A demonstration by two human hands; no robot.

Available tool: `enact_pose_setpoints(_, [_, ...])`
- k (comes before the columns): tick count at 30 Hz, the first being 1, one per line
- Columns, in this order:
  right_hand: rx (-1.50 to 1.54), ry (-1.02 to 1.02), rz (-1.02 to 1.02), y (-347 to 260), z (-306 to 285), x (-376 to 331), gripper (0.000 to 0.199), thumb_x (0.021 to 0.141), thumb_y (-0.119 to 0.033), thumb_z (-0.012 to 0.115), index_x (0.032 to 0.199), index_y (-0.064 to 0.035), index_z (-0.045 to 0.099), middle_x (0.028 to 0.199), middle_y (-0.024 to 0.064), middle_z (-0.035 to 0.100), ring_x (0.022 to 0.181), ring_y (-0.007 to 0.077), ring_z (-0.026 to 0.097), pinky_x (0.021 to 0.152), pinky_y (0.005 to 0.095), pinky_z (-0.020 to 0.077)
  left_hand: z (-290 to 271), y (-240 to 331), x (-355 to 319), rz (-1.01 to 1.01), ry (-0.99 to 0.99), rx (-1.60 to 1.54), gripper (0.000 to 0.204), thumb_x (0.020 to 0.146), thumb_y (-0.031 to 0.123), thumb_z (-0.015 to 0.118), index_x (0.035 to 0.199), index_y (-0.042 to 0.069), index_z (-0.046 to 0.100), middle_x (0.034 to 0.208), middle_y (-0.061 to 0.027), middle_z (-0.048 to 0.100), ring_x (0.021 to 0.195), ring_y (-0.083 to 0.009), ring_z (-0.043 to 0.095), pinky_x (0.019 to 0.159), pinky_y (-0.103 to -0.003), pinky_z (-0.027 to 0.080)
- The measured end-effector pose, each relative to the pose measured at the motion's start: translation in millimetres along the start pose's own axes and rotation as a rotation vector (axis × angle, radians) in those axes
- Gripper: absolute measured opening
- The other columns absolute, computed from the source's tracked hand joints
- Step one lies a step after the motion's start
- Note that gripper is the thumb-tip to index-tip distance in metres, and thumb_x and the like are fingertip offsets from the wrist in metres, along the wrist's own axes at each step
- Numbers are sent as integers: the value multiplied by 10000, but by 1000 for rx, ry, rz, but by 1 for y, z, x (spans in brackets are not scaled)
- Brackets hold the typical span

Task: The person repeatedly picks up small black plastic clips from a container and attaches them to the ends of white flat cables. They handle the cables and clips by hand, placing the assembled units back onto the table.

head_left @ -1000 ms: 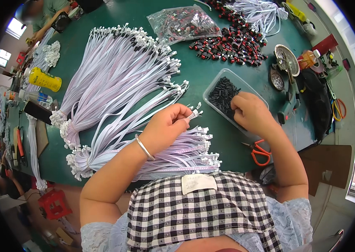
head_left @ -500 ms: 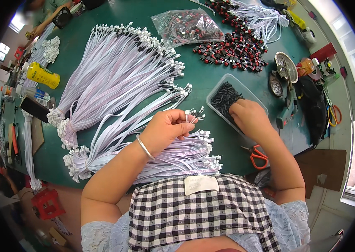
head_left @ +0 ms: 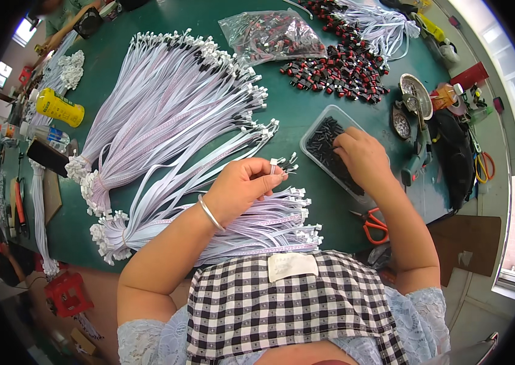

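Right hand [head_left: 362, 159]: black tubes [head_left: 323, 141] beneath, in tub [head_left: 302, 145].

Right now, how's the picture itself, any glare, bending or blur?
Head view: the upper-right window looks pale and overbright; head view: its frame bends toward the picture's black fisheye rim; head view: the left hand and right hand look reasonably sharp, while far-left clutter is hard to make out.

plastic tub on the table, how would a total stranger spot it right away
On the green table, find the heap of red-and-black parts. Nearer the person, partly under the right hand, is the plastic tub. Unlike the metal dish to its right, it is clear, rectangular and holds small black pieces.
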State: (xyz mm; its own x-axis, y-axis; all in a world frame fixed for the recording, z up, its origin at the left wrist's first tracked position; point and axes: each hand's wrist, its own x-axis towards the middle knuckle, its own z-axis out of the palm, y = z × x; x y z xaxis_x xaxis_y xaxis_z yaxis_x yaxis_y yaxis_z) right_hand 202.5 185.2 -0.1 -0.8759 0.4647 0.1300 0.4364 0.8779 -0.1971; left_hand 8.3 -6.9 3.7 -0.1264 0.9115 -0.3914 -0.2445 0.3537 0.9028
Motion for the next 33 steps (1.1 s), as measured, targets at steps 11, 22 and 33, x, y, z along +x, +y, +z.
enact_pose_setpoints(11, [113,-12,53,2,-13,1,47,794,-49,583,836,-30,578,829,120,575,797,309,584,705,401,475,2,2,-1,-18,8,10,192,880,154,629,978,-11,646,942,-42,650,718,-59,524,653,-203,447])
enact_pose_setpoints(22, [1514,-158,272,-65,-7,-6,106,777,38,632,853,-14,578,819,-8,566,746,56,535,669,207,443,1,-2,-1,-6,-4,28,193,881,163,631,992,6,644,893,-18,647,708,-54,527,643,-200,445])
enact_pose_setpoints(33, [1361,-69,331,-78,1,-5,111,827,-4,641,905,2,562,815,29,617,765,94,640,636,212,497,0,-4,-1,12,-22,7,198,882,151,629,1007,-2,635,832,-3,614,690,-60,522,638,-201,444])
